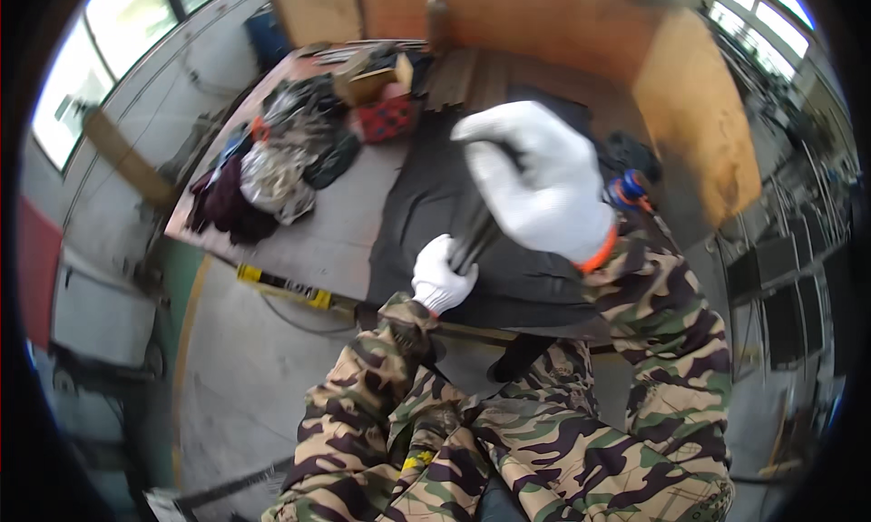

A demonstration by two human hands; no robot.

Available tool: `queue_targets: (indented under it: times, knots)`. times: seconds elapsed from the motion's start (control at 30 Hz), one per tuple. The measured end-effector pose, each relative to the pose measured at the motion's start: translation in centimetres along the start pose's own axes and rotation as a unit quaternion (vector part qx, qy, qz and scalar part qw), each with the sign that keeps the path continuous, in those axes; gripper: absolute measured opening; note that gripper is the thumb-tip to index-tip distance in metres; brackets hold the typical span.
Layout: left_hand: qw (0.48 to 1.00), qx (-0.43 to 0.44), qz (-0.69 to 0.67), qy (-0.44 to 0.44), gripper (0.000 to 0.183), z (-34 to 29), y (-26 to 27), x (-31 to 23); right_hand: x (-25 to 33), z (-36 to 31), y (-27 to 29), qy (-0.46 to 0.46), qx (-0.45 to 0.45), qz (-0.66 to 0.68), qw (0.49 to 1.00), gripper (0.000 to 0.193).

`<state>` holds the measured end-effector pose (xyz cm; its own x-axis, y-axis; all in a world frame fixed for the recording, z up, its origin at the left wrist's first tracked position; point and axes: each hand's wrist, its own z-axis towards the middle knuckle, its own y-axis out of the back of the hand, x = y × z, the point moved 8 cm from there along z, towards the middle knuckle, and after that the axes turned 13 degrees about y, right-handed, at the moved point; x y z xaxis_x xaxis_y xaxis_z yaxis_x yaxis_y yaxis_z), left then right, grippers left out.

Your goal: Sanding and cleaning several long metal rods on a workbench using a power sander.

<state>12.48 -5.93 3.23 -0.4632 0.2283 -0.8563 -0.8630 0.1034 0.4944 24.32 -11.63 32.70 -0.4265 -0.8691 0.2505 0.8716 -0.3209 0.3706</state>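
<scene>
My left hand (443, 275), in a white knit glove, is closed around a bunched fold of dark cloth (474, 243) near the table's front edge. Raised above the cloth and closer to the camera is my right hand (544, 182), in a white glove with an orange cuff. Its thumb and fingers curve toward each other in a pinch; anything fine between the tips is too blurred to make out. Under both hands a large black sheet of cloth (417, 223) lies spread and wrinkled over the tabletop.
On the table's left lie a clear plastic bag (272, 179), dark rags (227, 200), a red dotted box (383, 118) and an open cardboard box (370, 79). A blue roll-like item (626, 188) sits at right. Board panels (699, 114) stand behind; a metal rack (780, 277) is farther right.
</scene>
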Motion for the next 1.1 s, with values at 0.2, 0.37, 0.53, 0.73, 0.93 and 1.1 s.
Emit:
queue_targets:
  times: [0.2,0.37,0.53,0.73,0.93,1.1]
  knots:
    - [0.995,0.05,-0.006,0.086,0.041,-2.1,2.0,-1.7,-1.5,0.0,3.5,-0.099,-0.169,0.234,0.952,0.06]
    - [0.99,0.073,-0.043,0.116,0.036,-3.9,3.7,-3.1,-1.4,0.7,3.9,-0.09,-0.153,0.211,0.961,0.042]
    - [0.987,0.08,-0.082,0.112,0.034,-5.7,4.5,-2.7,-1.0,1.0,2.3,-0.105,-0.157,0.188,0.964,0.038]
    - [0.982,0.063,-0.1,0.147,0.03,-7.9,6.2,-0.8,-0.8,1.7,-2.1,-0.13,-0.121,0.192,0.965,0.036]
    - [0.97,0.059,-0.185,0.147,0.025,-10.2,8.3,0.4,1.1,3.5,-8.2,-0.161,-0.122,0.328,0.923,0.053]
    - [0.922,0.054,-0.343,0.173,0.024,-14.7,10.4,3.5,-3.1,2.3,-16.5,-0.331,-0.037,0.443,0.832,0.069]
